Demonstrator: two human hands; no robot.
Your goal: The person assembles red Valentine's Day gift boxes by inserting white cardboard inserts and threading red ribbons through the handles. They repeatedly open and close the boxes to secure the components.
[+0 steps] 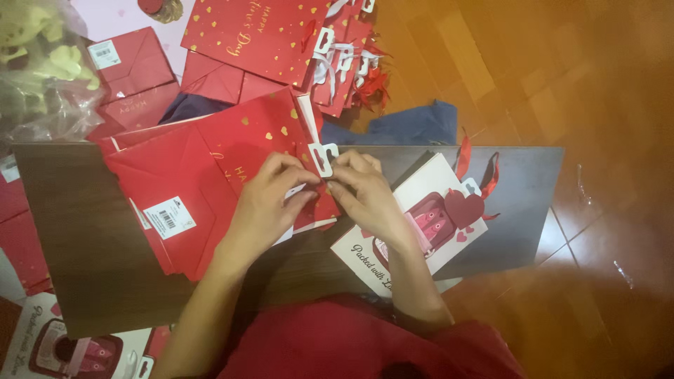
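Two bare hands meet at the middle of the dark wooden surface [84, 238], fingertips almost touching. Left hand [263, 203]: fingers curled and pinching the top edge of a flat red gift bag [203, 175] with gold hearts, just below a white plastic hanger tab [324, 158] fixed at that edge. Right hand [365, 193]: fingers bent inward, nipping the same edge from the other side, directly under the tab. What exactly sits between the fingertips is hidden by the knuckles; a scrap of white shows under the left fingers, kind not clear. Bag lies flat, stretching away from the left fingers toward the left forearm side, a white barcode sticker [167, 217] on its folded base. Under the right wrist, partly covered by it, lies a white gift bag [421, 210] printed with a dark red heart, its red ribbon handles [484, 175] trailing beyond the knuckles. Past the fingertips, farther from the person, a heap of more red bags [260, 31] with white tabs and ribbons, overlapping so that the count is uncertain. Far beyond the left hand, a clear plastic bag of pale yellow items [42, 63], blurred and cut by the frame. Another white bag [70, 347] is cropped at the bottom corner near the left elbow. Blue cloth [414, 126] lies on the orange floor [597, 105] beyond the right fingers.
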